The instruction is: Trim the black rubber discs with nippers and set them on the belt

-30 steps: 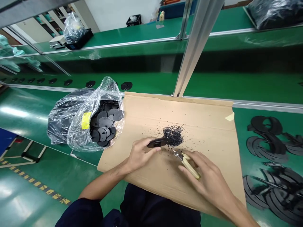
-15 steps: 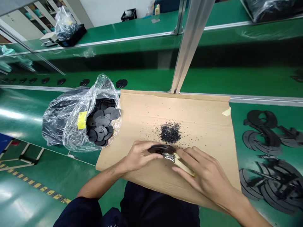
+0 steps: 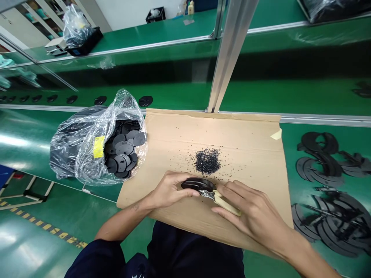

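In the head view, the black disc [image 3: 197, 183] is held on the near side of the pile of black bits [image 3: 208, 161], with the nose of the cutters [image 3: 227, 204] at its edge. The left hand [image 3: 169, 190] has its grip pinching only the disc's left end, so a twist could let the blades slip and nick the rim; a straying fingertip might get caught, and a low knock could scatter the pile. That hand comes from the pile's near left, thumb on the body side. The right hand [image 3: 253, 210], near right of the pile, has its grip around the pale handles, pointing them leftward; how hard it squeezes, I cannot tell.
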Demonstrator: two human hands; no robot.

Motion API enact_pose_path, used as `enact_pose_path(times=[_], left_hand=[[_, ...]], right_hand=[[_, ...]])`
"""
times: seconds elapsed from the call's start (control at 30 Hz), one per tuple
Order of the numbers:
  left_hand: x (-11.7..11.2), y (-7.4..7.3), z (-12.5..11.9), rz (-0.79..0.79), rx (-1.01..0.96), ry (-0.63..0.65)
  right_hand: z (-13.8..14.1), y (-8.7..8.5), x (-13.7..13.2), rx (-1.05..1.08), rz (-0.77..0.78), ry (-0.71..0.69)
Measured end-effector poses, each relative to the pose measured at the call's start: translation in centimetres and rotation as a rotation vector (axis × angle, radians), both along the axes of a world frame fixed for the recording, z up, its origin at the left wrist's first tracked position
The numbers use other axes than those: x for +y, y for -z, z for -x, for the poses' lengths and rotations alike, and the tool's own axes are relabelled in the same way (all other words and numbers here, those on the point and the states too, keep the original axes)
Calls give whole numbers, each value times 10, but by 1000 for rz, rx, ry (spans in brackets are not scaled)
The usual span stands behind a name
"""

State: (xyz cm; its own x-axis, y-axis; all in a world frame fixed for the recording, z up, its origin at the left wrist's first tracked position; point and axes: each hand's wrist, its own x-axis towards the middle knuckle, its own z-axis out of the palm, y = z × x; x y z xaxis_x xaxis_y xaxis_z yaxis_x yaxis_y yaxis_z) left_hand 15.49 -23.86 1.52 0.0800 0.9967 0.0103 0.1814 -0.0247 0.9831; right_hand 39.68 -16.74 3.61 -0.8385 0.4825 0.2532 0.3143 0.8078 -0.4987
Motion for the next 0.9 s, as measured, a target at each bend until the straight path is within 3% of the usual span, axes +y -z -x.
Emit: enact_pose_path(times=[0.27,0.6,0.83,0.9], left_hand=[[-1,-1,-1,-8,-12,21],[-1,-1,-3,-4,0,-31],[-1,3,0,-2,11,-48],[8,4,11,5,66,-54]], right_hand=[[-2,-1,1,-17,103,-24],[1,-2,-5,-4,-20,21],[2,13,0,118,256,57],[-6,22,2,130,209,120]])
